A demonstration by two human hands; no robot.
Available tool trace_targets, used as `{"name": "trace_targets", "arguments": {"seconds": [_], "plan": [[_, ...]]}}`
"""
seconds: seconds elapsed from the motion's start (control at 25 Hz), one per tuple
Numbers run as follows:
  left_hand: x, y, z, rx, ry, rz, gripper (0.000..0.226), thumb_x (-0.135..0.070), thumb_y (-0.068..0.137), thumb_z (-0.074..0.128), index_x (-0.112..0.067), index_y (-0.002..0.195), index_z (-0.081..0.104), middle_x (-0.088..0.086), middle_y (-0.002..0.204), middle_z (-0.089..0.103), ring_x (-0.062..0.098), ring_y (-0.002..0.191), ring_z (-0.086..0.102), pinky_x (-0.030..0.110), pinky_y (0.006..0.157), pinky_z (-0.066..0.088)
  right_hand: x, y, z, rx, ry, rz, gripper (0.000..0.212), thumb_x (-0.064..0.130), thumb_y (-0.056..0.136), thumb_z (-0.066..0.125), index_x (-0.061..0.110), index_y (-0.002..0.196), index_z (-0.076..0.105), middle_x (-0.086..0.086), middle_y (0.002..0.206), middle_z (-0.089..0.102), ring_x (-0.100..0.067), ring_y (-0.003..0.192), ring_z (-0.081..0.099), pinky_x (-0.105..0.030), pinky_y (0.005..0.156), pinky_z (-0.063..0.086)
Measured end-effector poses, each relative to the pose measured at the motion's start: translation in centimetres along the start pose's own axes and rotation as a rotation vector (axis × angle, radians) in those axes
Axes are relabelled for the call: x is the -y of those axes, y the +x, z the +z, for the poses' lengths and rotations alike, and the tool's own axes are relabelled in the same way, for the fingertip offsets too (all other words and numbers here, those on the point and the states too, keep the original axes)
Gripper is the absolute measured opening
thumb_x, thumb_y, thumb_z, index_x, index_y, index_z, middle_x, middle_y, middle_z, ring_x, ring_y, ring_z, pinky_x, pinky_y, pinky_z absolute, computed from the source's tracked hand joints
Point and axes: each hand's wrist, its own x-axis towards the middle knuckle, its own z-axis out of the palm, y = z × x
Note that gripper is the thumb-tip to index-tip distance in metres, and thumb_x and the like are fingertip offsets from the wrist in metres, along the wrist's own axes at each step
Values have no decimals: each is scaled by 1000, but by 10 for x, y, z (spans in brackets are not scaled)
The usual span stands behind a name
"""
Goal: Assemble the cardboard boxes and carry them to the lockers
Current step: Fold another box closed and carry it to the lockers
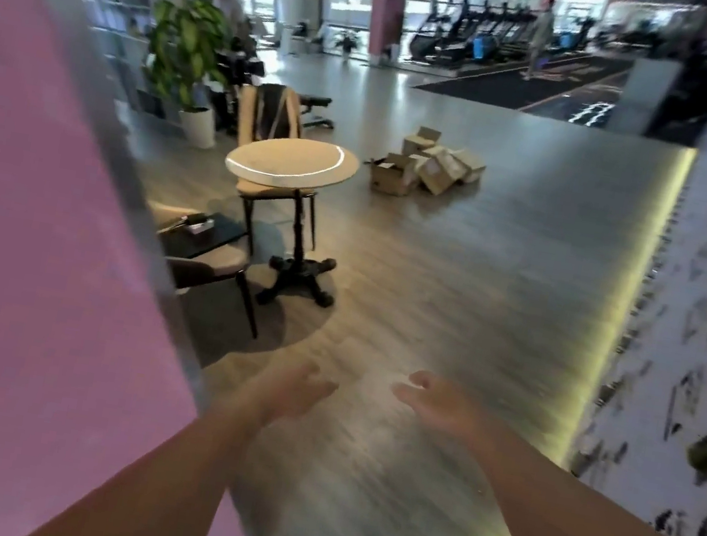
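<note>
- A pink wall panel (40,218) fills the left edge.
- A round pale pedestal table (293,162) stands beside chairs.
- The left hand (293,390) hangs loose, holding nothing.
- Brown cardboard boxes (428,164) sit heaped on the grey wooden floor (504,268), well ahead.
- The right hand (437,397) is relaxed, holding nothing.

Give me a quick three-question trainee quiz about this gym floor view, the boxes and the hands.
1. True or false: the left hand holds a cardboard box.
2. Where is the pile of cardboard boxes? A) on the round table B) on the floor beyond the table C) on a chair
3. Fill in: the right hand is ____ (open/shut).

Key: 1 false, both hands are empty; 2 B; 3 open, fingers loosely extended.
</note>
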Motion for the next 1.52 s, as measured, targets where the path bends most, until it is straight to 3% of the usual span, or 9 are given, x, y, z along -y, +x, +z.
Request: {"name": "trace_targets", "arguments": {"seconds": [0.08,0.2,0.36,0.52,0.76,1.0,1.32,1.52], "plan": [[-18,48,-12,40,17,47,49,-50,97,53,-17,132,60,7,132,61,26,120,57,30,94,45,-4,30,-19,-57,2,29,76,68,84,58,18,141,57,-4,148,55,-23,135,52,-34,110,40],[-50,120,-20,104,25,105,55,-56,95,51,-13,128,61,11,130,62,30,119,58,43,103,47,-13,74,-50,-96,-6,98,70,74,77,52,20,118,67,1,124,64,-25,127,58,-30,92,42],[-100,216,-23,141,29,152,63,-60,94,51,-17,140,53,7,141,54,28,128,51,41,106,43,-35,156,-102,-90,-32,161,51,67,91,52,20,109,64,-5,112,62,-29,124,59,-28,82,34],[-164,330,-35,134,25,172,64,-58,94,54,-14,141,53,8,142,54,28,127,52,42,106,44,-46,253,-183,-148,-7,121,68,57,98,54,8,145,53,-12,148,54,-28,134,52,-30,101,40],[-264,468,-86,87,55,222,55,-54,98,50,-12,133,57,11,135,59,30,123,55,39,103,45,-47,379,-295,-178,-10,82,72,58,98,54,6,148,50,-13,154,47,-27,141,46,-33,113,37],[-325,622,-137,50,103,280,55,-50,99,51,-8,134,57,11,140,54,28,128,50,31,98,38,-24,526,-382,-188,-65,17,67,55,100,52,6,145,53,-12,152,50,-26,138,49,-28,105,38],[-410,864,-201,45,118,356,50,-51,98,51,-3,100,66,13,104,68,31,100,63,42,89,49,-6,746,-505,-234,-117,55,72,60,98,51,9,149,49,-9,155,47,-24,141,45,-29,110,35],[-477,998,-215,94,163,365,54,-60,95,47,-12,107,70,5,106,67,24,97,62,42,91,51,-28,874,-577,-243,-66,78,76,64,94,54,10,147,51,-8,153,50,-24,140,48,-35,115,37]]}}
